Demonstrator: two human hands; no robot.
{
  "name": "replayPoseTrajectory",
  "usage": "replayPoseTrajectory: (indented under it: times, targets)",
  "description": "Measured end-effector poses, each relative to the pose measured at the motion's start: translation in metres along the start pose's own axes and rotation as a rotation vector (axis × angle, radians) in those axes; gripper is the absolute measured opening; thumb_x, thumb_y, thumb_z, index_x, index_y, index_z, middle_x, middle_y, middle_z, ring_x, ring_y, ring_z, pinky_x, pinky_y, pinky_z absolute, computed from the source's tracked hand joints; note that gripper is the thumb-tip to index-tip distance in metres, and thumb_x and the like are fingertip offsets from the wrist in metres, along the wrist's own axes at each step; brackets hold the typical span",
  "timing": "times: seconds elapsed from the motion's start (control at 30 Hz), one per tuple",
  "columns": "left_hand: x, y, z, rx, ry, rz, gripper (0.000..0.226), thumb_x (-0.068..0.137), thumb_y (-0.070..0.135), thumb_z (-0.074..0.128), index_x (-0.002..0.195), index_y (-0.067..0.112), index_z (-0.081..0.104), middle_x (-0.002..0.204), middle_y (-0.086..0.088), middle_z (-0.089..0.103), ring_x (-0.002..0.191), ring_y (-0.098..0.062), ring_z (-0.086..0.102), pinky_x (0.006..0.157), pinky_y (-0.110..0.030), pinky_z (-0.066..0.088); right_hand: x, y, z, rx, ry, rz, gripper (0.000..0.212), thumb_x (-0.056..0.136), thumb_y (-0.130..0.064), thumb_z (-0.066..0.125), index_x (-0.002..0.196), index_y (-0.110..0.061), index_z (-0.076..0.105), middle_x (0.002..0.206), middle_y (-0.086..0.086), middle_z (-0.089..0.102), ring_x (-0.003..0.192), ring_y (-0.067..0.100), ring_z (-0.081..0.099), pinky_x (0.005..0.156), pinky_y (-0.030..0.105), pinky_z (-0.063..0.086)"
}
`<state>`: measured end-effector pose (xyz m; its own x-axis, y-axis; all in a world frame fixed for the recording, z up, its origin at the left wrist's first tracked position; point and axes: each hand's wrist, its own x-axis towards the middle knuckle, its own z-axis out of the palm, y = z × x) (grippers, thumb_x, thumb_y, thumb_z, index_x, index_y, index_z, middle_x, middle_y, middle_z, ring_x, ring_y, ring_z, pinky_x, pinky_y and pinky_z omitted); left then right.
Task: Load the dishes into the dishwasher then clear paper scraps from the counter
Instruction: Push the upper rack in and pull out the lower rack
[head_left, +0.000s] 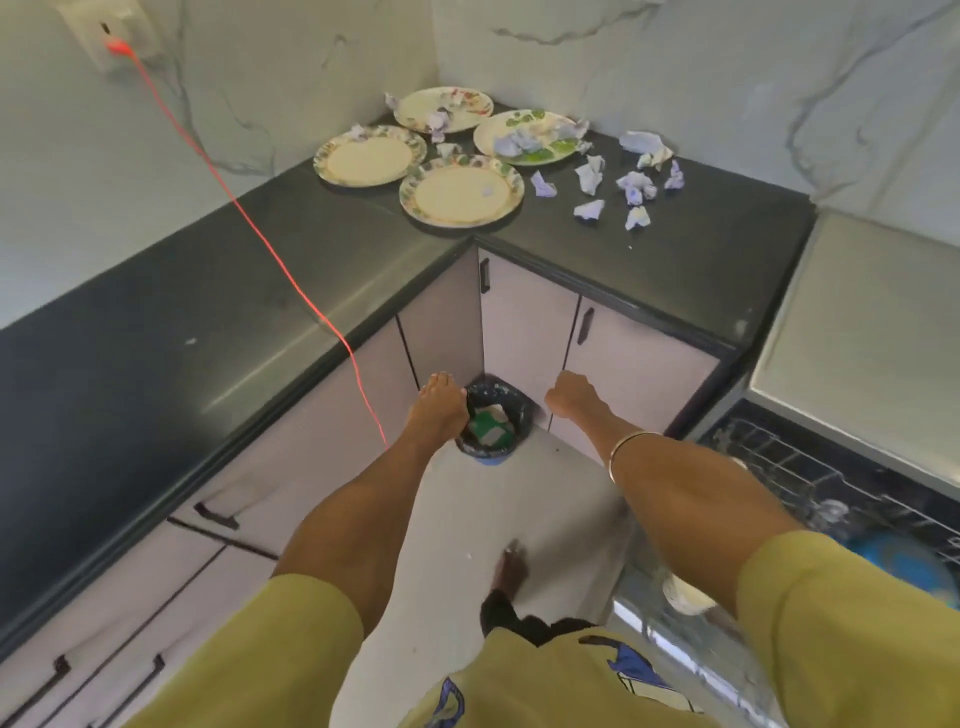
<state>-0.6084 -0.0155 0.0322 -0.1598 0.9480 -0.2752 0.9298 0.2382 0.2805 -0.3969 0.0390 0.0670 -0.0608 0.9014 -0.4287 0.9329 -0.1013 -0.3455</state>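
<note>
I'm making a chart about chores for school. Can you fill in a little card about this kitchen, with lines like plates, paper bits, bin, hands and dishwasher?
plates: four plates on the black counter, in the corner
paper bits: crumpled paper scraps on two plates and on the counter beside them
bin: small bin on the floor in the cabinet corner, lined with a dark bag
left hand: at the bin's rim
right hand: curled, holding nothing seen
dishwasher: open, rack pulled out
</note>
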Motion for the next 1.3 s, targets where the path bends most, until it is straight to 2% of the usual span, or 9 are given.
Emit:
replayPoseTrajectory:
  times: [0.13,0.33,0.5,0.6,0.7,0.83,1.0,1.1,1.3]
  targets:
    - [0.068,-0.006,-0.043,-0.063,0.032,-0.005,0.037,0.099,0.014,0.031,0.115,-0.010,0.054,0.124,-0.024,0.051,0.119,-0.040,0.046,0.103,-0.047,0.036,0.057,-0.036,-0.026,0.039,0.008,-0.008,0.036,0.096,-0.009,0.046,0.131,0.001,0.050,0.136,0.020,0.053,0.122,0.037,0.054,0.089,0.037,0.046]
    - [0.149,0.011,-0.090,-0.068,0.087,0.085,0.040,0.102,0.017,0.031,0.127,-0.010,0.047,0.135,-0.025,0.047,0.128,-0.038,0.042,0.110,-0.047,0.034,0.129,-0.061,-0.071,0.090,0.061,0.011,0.036,0.094,-0.008,0.045,0.127,0.005,0.050,0.133,0.024,0.054,0.122,0.039,0.055,0.095,0.039,0.047]
    - [0.190,0.036,-0.092,0.000,0.051,0.256,0.038,0.101,0.012,0.032,0.128,-0.011,0.046,0.136,-0.025,0.047,0.130,-0.037,0.041,0.112,-0.046,0.033,0.147,-0.061,-0.086,0.141,0.125,0.080,0.041,0.092,-0.008,0.045,0.131,0.003,0.049,0.137,0.021,0.051,0.122,0.037,0.053,0.093,0.039,0.047]
    - [0.197,0.059,-0.083,0.003,0.021,0.384,0.032,0.102,0.012,0.032,0.119,-0.008,0.049,0.127,-0.023,0.051,0.121,-0.034,0.046,0.105,-0.042,0.037,0.145,-0.050,-0.078,0.197,0.171,0.097,0.033,0.096,-0.016,0.045,0.122,0.001,0.058,0.125,0.022,0.059,0.114,0.038,0.057,0.091,0.039,0.047]
    - [0.199,0.078,-0.066,0.024,-0.049,0.520,0.030,0.103,0.014,0.032,0.116,-0.005,0.050,0.120,-0.020,0.052,0.113,-0.034,0.049,0.097,-0.040,0.038,0.131,-0.031,-0.057,0.269,0.228,0.164,0.037,0.100,-0.026,0.042,0.121,0.000,0.059,0.127,0.021,0.059,0.113,0.037,0.058,0.095,0.041,0.048]
    - [0.186,0.094,-0.034,0.107,-0.174,0.723,0.037,0.104,0.017,0.029,0.126,-0.007,0.046,0.132,-0.021,0.048,0.122,-0.037,0.045,0.105,-0.043,0.035,0.087,-0.001,-0.029,0.349,0.233,0.338,0.040,0.099,-0.022,0.044,0.132,-0.001,0.052,0.137,0.021,0.053,0.124,0.038,0.052,0.103,0.043,0.044]
    - [0.145,0.128,0.007,0.169,-0.293,0.913,0.037,0.104,0.017,0.030,0.126,-0.008,0.046,0.131,-0.025,0.049,0.121,-0.038,0.046,0.105,-0.044,0.035,0.025,0.062,0.008,0.392,0.246,0.551,0.025,0.088,-0.009,0.052,0.110,0.000,0.060,0.113,0.023,0.062,0.109,0.038,0.062,0.088,0.042,0.050]
    - [0.112,0.151,0.030,0.175,-0.342,1.011,0.038,0.103,0.016,0.032,0.128,-0.008,0.046,0.134,-0.025,0.049,0.125,-0.038,0.044,0.108,-0.044,0.034,-0.023,0.081,0.014,0.430,0.309,0.631,0.034,0.087,-0.006,0.054,0.120,-0.002,0.063,0.121,0.021,0.063,0.112,0.037,0.061,0.094,0.043,0.050]
    - [0.050,0.192,0.067,0.208,-0.414,1.149,0.038,0.102,0.016,0.033,0.127,-0.008,0.049,0.133,-0.025,0.050,0.126,-0.038,0.044,0.109,-0.043,0.033,-0.090,0.129,0.038,0.448,0.361,0.770,0.046,0.094,-0.009,0.052,0.139,0.000,0.046,0.140,0.020,0.050,0.130,0.034,0.047,0.108,0.039,0.037]
